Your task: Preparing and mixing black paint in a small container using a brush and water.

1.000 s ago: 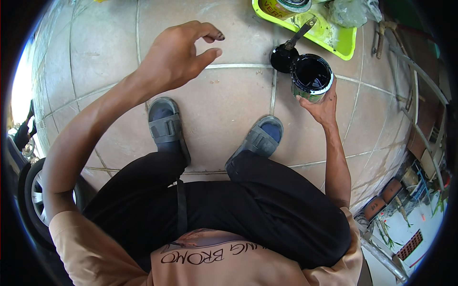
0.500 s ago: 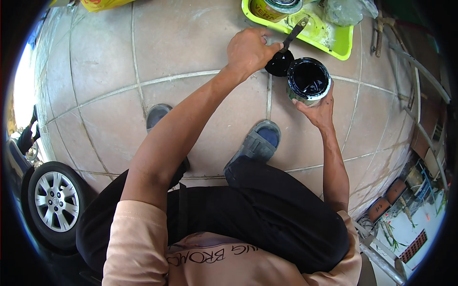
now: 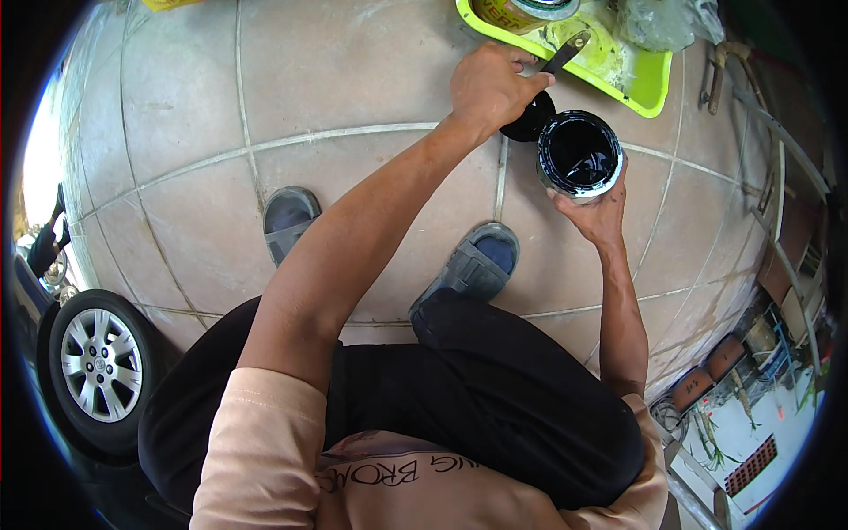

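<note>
Your left hand (image 3: 493, 86) has swung right to the dark-handled tool (image 3: 566, 53), its grip hard to tell. Your right hand (image 3: 602, 212) clasps the black-filled can (image 3: 579, 152), near the yellow-green tray (image 3: 657, 87).

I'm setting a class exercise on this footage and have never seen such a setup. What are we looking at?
There is no machine here, just a person's two bare hands. A wide fisheye camera on the head looks down, so straight edges bend.

The right hand holds an open can of black liquid. The left hand is at a tool's handle; its grip is unclear.

On the tiled floor is a yellow-green tray with another can in it.
</note>
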Demonstrator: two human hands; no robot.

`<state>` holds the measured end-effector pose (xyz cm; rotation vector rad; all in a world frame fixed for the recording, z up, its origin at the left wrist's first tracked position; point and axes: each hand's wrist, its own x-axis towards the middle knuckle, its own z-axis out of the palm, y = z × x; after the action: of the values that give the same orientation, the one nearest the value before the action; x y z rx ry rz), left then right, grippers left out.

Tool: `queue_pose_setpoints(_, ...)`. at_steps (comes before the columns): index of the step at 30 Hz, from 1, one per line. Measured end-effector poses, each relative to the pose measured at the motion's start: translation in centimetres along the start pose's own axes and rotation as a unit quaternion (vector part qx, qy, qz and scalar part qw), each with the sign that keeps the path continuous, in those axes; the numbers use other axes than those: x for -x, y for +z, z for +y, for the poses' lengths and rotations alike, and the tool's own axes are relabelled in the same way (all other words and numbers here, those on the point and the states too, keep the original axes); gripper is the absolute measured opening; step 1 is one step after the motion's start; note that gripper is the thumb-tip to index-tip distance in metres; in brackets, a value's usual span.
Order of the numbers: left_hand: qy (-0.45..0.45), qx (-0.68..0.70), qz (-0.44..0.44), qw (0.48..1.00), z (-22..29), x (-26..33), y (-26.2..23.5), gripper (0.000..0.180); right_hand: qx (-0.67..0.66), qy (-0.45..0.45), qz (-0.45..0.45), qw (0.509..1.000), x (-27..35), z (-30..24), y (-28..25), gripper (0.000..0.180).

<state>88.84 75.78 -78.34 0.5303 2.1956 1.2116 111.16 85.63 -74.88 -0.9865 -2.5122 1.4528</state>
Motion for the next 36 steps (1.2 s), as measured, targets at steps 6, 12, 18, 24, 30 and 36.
queue_pose_setpoints(6, 0.032, 0.024, 0.006, 0.999, -0.9, -0.1, 0.9, 0.038, 0.004, 0.006, 0.008, 1.000, 0.0, -0.1, 0.0, 0.106)
queue_pose_setpoints(12, 0.072, 0.011, 0.022, 0.997, -0.7, 0.1, 1.3, 0.035, 0.023, 0.003, 0.003, 1.000, 0.0, -0.2, -0.2, 0.106)
queue_pose_setpoints(18, 0.067, 0.014, 0.047, 0.997, -0.3, 0.2, 1.8, 0.036, 0.011, 0.011, 0.002, 1.000, 0.1, 0.0, -0.1, 0.106)
queue_pose_setpoints(24, 0.071, 0.009, 0.043, 0.997, -0.2, 0.4, 1.0, 0.037, 0.008, 0.021, 0.003, 1.000, 0.1, -0.2, 0.1, 0.105)
queue_pose_setpoints(30, 0.123, 0.008, 0.008, 0.992, 1.2, 0.9, -1.4, 0.032, 0.019, 0.003, 0.008, 1.000, 0.2, -0.2, -0.3, 0.108)
queue_pose_setpoints(36, 0.175, -0.001, 0.031, 0.984, 1.0, 0.9, -2.5, 0.028, 0.025, 0.000, 0.013, 1.000, 0.2, 0.0, -0.3, 0.110)
